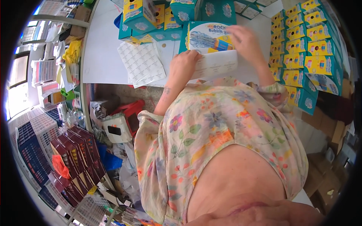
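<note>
My left hand [184,64] is closed on the left end of a curled white label sheet [220,64]. The sheet crosses the near side of a teal, yellow and white bubble toy box [201,32], hiding part of it. Over the box's right side is my right hand [243,40], its fingers loosely bent and a little apart. I make out nothing between them. Left of my left hand, more label sheets [141,62] lie in a loose pile on the white table [102,56].
Teal and yellow boxes [139,17] stand at the back of the table. More such boxes [294,56] are stacked in rows at the right. Shelves with packed goods [73,150] line the left, and a red bin [132,115] sits below the table edge.
</note>
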The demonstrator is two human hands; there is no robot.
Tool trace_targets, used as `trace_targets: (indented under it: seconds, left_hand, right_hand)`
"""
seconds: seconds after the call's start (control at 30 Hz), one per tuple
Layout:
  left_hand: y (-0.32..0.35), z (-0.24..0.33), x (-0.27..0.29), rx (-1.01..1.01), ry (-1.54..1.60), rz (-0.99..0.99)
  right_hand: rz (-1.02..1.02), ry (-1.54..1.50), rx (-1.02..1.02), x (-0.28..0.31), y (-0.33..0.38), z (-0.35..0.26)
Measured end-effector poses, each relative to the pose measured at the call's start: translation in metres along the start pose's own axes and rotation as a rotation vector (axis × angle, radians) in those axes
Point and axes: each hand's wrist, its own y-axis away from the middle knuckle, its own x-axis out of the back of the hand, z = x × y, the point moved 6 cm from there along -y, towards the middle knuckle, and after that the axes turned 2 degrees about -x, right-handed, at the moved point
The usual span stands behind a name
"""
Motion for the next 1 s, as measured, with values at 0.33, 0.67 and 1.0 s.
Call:
trace_targets:
  seconds: [0.33,0.67,1.0]
  left_hand:
    - [-0.008,-0.002,0.003,0.116,0.286,-0.034]
    - [-0.005,0.004,0.0,0.235,0.565,-0.069]
    - [0.0,0.002,-0.009,0.117,0.448,-0.019]
  right_hand:
    - [-0.265,-0.304,-0.018,-0.016,0.028,-0.036]
    - [-0.168,-0.445,-0.06,-0.014,0.035,-0.038]
    - [-0.052,-0.622,-0.353,-0.008,0.041,-0.005]
